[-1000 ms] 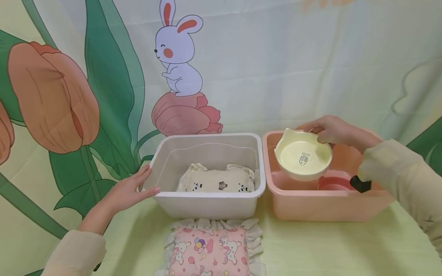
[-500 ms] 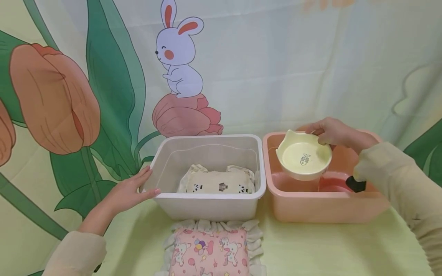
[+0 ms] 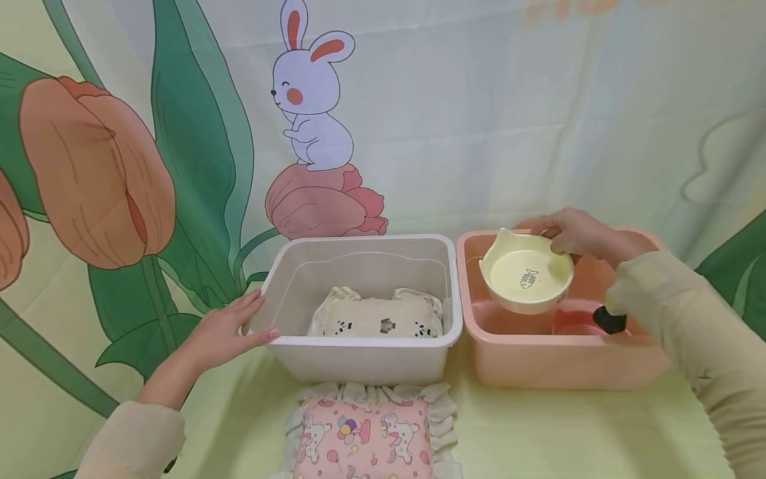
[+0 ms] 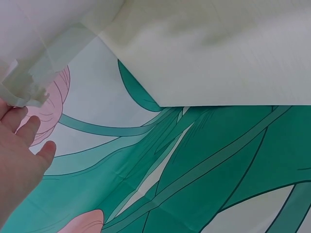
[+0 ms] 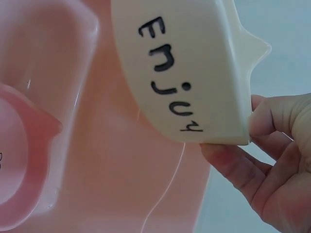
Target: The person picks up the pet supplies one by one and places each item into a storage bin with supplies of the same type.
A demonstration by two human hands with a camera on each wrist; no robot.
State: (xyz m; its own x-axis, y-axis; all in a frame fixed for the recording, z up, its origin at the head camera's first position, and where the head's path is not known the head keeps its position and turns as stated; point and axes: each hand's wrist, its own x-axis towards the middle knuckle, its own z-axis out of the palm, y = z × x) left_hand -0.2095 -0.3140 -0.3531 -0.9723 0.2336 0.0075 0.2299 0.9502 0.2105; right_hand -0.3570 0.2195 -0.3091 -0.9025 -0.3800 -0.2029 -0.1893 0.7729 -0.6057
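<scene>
The clearest writing before you is on the side of the cream bowl [image 3: 526,274]: dark letters [image 5: 167,73] that read "Enjoy" (the "o" is open at the top, so it almost passes for a "u"). A line-drawn fish marks the inside of its base. Up on the backdrop [image 3: 467,133], orange lettering [image 3: 598,8] is cut off by the edge of your head view, too little to read.

Your right hand [image 3: 580,233] pinches the cream bowl at its rim, thumb against fingers, and holds it tilted over the left part of the peach bin [image 3: 568,364]. Your left hand [image 3: 221,332] lies with fingers extended at the left end of the white bin [image 3: 359,360], touching its rim.

Count two bins side by side, two bowls and two cushions. The second, pink bowl [image 5: 39,160] sits in the peach bin. The cream cushion [image 3: 383,314], with three animal motifs showing, lies inside the white bin; the pink cushion [image 3: 365,432], frilled and printed with unicorns and balloons, lies in front of it.

Everything stands on a pale green surface [image 3: 538,426] before the backdrop, printed with one white rabbit [image 3: 314,100], orange tulips [image 3: 98,173] and green leaves.
</scene>
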